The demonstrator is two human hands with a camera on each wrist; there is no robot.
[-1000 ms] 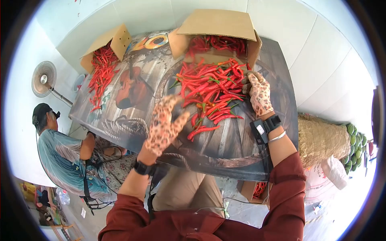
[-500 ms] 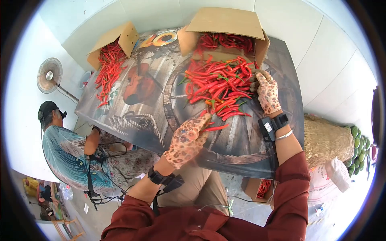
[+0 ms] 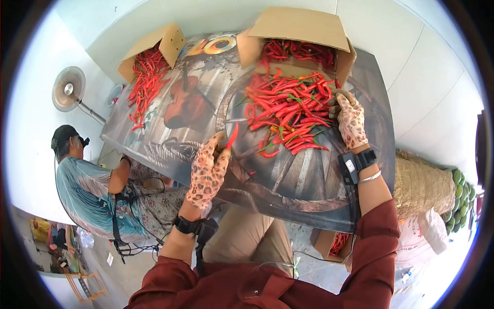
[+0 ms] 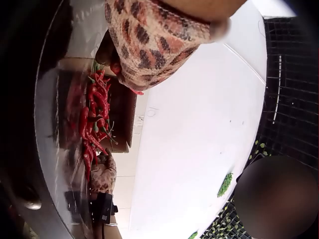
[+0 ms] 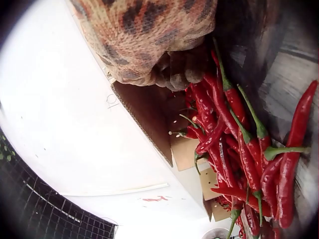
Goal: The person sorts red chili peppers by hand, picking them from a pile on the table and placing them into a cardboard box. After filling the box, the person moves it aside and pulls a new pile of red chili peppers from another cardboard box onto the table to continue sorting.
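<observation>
A heap of red chili peppers (image 3: 288,110) with green stems lies on the table (image 3: 309,180). My gloved left hand (image 3: 210,172), in leopard print, pinches one chili pepper (image 3: 232,136) between thumb and fingers, tip up, left of the heap. In the left wrist view the back of the glove (image 4: 149,42) hides most of that pepper. At the heap's right edge stays my gloved right hand (image 3: 352,121). Its fingers (image 5: 182,69) are bent, right at the peppers in the right wrist view; I cannot tell whether they hold one.
Behind the heap an open cardboard box (image 3: 298,23) on its side holds more chilies. A second box (image 3: 172,46) spills chilies at the back left. A person (image 3: 85,180) sits beside the table's left edge near a fan (image 3: 68,88). Right of the table lies a large wrapped bundle (image 3: 419,183).
My left hand went from left of the heap to its front edge, then drew back left with a chili pepper pinched. My right hand has stayed at the heap's right edge.
</observation>
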